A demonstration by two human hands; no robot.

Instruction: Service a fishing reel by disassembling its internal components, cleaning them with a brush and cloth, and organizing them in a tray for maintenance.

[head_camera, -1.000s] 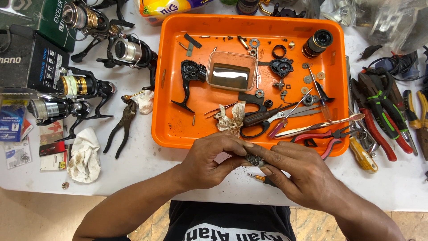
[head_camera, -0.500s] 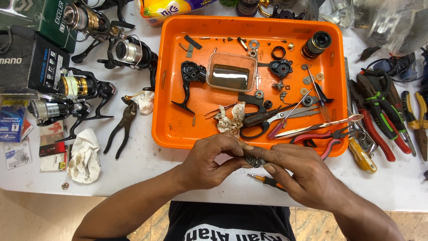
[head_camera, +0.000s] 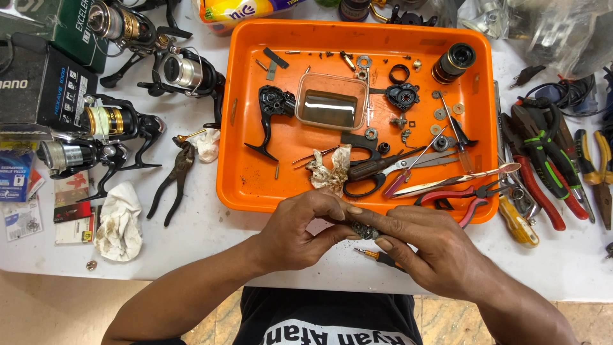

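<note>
My left hand (head_camera: 300, 230) and my right hand (head_camera: 424, 246) meet over the table's front edge, just below the orange tray (head_camera: 237, 115). Both pinch a small dark metal reel part (head_camera: 364, 230) between thumbs and fingertips. A small screwdriver with an orange tip (head_camera: 380, 257) lies on the table under my right hand. In the tray lie a black reel body (head_camera: 271, 115), a clear plastic box (head_camera: 331, 102), black-handled scissors (head_camera: 377, 169), a dirty rag (head_camera: 329, 169), a spool (head_camera: 453, 62) and several small screws and washers.
Several fishing reels (head_camera: 121, 121) and boxes (head_camera: 38, 89) crowd the left side. Black pliers (head_camera: 175, 179) and a crumpled white cloth (head_camera: 118, 223) lie left of the tray. Pliers and cutters with red and green handles (head_camera: 543, 160) lie to the right.
The hands stay together on the small part, with only slight finger shifts. The tray and tools have not moved.
</note>
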